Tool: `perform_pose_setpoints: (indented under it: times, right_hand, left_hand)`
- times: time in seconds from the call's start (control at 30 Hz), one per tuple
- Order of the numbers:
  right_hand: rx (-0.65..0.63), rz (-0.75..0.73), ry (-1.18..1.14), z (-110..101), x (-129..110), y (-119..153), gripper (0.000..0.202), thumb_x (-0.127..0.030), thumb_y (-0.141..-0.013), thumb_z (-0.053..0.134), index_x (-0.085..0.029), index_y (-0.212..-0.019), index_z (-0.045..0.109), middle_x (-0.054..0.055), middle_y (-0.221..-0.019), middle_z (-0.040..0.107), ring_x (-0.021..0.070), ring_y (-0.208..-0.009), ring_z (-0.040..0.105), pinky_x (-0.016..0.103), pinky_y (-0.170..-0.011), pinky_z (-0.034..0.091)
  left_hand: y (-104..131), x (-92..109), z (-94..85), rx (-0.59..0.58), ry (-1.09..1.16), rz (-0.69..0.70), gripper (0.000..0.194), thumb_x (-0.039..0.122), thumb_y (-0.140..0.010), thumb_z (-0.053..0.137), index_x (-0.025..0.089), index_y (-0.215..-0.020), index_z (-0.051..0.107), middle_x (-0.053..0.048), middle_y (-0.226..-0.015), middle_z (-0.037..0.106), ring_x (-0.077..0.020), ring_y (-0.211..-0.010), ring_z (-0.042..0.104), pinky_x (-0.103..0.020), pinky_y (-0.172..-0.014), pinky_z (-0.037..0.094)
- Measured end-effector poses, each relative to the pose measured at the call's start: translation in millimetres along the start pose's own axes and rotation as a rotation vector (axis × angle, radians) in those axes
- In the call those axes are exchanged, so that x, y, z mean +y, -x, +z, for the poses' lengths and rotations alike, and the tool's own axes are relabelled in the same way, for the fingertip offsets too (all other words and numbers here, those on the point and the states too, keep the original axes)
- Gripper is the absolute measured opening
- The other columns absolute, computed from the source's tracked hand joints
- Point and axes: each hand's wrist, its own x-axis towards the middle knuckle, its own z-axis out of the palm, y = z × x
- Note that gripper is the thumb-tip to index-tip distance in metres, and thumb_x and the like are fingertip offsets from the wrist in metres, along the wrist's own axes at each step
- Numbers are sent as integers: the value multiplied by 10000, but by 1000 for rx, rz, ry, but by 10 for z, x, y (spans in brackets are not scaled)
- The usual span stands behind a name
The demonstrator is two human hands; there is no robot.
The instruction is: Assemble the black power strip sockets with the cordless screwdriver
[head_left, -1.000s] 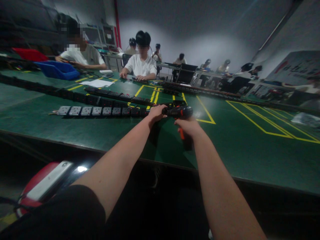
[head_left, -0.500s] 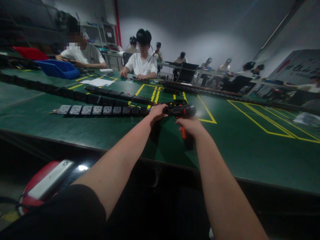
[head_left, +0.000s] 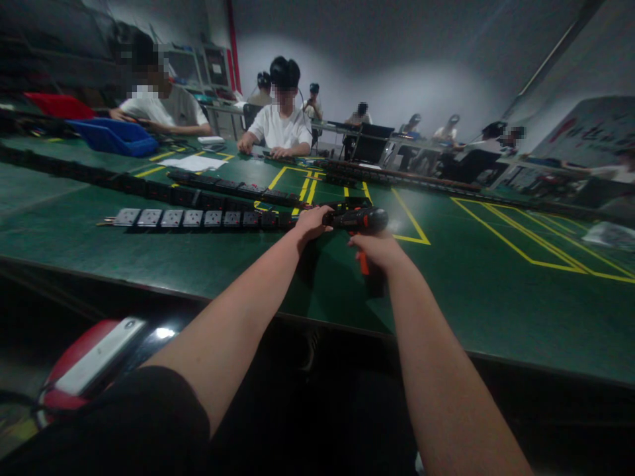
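Observation:
My right hand (head_left: 380, 250) is wrapped round the grip of a black and orange cordless drill (head_left: 360, 219), held level with its nose pointing left. Right at that nose, my left hand (head_left: 313, 223) is closed over the right end of a long power strip (head_left: 203, 218). A row of grey-faced sockets runs along the strip, which lies on the green table (head_left: 163, 261). My left fingers cover the spot where the drill's tip meets the strip, so contact there is hidden.
More dark strips (head_left: 233, 188) lie behind, beside yellow tape lines. A blue bin (head_left: 116, 137), a red bin (head_left: 62, 106) and white paper (head_left: 193, 162) are at the far left. Across the table sits a co-worker (head_left: 282, 125). A clear plastic bag (head_left: 610, 235) lies far right.

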Motion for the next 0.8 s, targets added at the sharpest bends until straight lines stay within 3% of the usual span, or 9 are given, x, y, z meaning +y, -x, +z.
perform_pose_setpoints:
  times: [0.2,0.4,0.53,0.8]
  right_hand:
    - [-18,-19,-4,28,36,-1,245,-172,-762,704,-178,-1007,715,-11,-592,606,161,-548,593,297,-571,496]
    - [-20,0,0,-12,12,4,50,-162,-794,655,-180,-830,685,1,-566,586,164,-563,594,300,-582,494]
    - [-5,2,12,-28,18,-26,41,-146,-772,663,-180,-751,671,10,-562,586,160,-561,584,296,-571,479]
    - [1,10,-11,-11,15,-7,135,-150,-752,709,-182,-882,713,-3,-575,600,158,-551,582,291,-561,476]
  left_hand:
    - [-13,-6,26,8,-11,0,639,424,-820,783,349,-1420,574,-51,-1396,693,-305,-1330,614,-432,-1112,457]
    - [3,10,3,1,-4,-13,632,413,-830,764,358,-1428,570,-46,-1417,688,-306,-1344,606,-443,-1137,439]
    - [9,12,-17,-1,-8,2,635,418,-825,767,340,-1425,575,-58,-1431,681,-313,-1341,609,-450,-1129,447]
    - [-5,-2,-2,6,-10,4,633,414,-817,777,341,-1415,581,-62,-1392,699,-323,-1318,625,-461,-1102,469]
